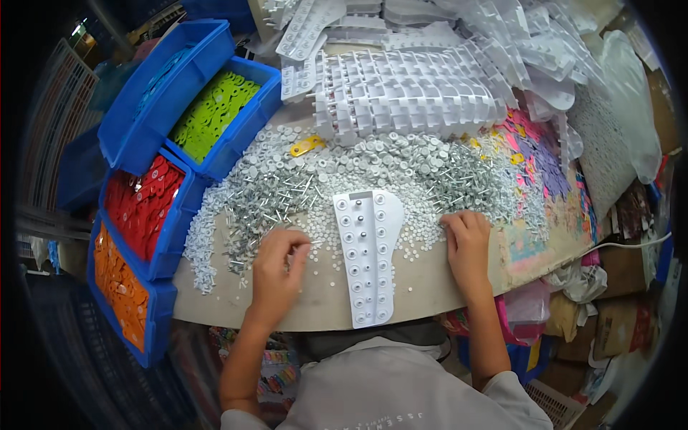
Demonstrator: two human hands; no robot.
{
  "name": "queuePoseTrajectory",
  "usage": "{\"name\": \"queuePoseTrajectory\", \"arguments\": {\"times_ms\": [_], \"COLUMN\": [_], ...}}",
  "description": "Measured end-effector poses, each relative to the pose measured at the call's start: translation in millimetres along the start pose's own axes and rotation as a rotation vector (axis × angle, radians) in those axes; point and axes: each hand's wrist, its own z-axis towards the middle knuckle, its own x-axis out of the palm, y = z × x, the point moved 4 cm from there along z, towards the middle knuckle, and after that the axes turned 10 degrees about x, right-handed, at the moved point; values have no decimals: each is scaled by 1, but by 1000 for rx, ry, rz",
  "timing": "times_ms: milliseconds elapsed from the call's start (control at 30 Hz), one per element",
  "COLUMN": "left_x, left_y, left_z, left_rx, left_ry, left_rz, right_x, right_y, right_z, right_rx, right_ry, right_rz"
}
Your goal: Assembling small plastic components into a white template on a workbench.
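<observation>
A white plastic jig plate point(368, 279) lies upright in front of me, with rows of round seats along both sides. Small metal pins stand in the upper part of its middle channel. To its left, my left hand point(278, 264) hovers with curled fingers, thumb and fingertips close together; what they hold is too small to name. My right hand point(467, 240) rests at the lower edge of the right pile of metal pins point(462, 188), fingers bent down and drawn together, their tips' contents unclear. Another pile of metal pins point(287, 188) lies beyond my left hand.
Small white discs point(333, 229) and larger white round caps point(412, 154) cover the tabletop. Blue bins point(161, 272) at left hold red, orange and green plastic parts point(215, 107). White racks point(408, 89) are stacked at the back. Pink and purple pieces point(545, 168) lie right.
</observation>
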Motion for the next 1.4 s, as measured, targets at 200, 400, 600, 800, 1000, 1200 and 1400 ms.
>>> {"name": "queuePoseTrajectory", "arguments": {"times_ms": [200, 400, 600, 800, 1000, 1200, 1400], "left_x": [30, 57, 70, 74, 48, -24, -19], "left_y": [-13, -16, -12, -14, -16, 21, 24], "left_z": [10, 18, 20, 14, 5, -4, -4], "left_rx": [134, 112, 304, 409, 263, -58, 111], "left_ry": [27, 192, 229, 277, 131, -140, 15], "left_rz": [-160, -209, -96, 70, 103, 204, 389], "right_x": [-3, -7, -4, 22, 27, 31, 19], "right_y": [-5, 4, 35, 68, 85, 91, 99], "right_z": [7, 1, -28, -51, -44, -43, -44], "right_rx": [-89, -56, 240, 357, 61, -92, -312], "right_ry": [46, 16, 301, 436, 199, 101, 80], "right_rz": [-47, 103, 814, 1015, 656, 511, 306]}}
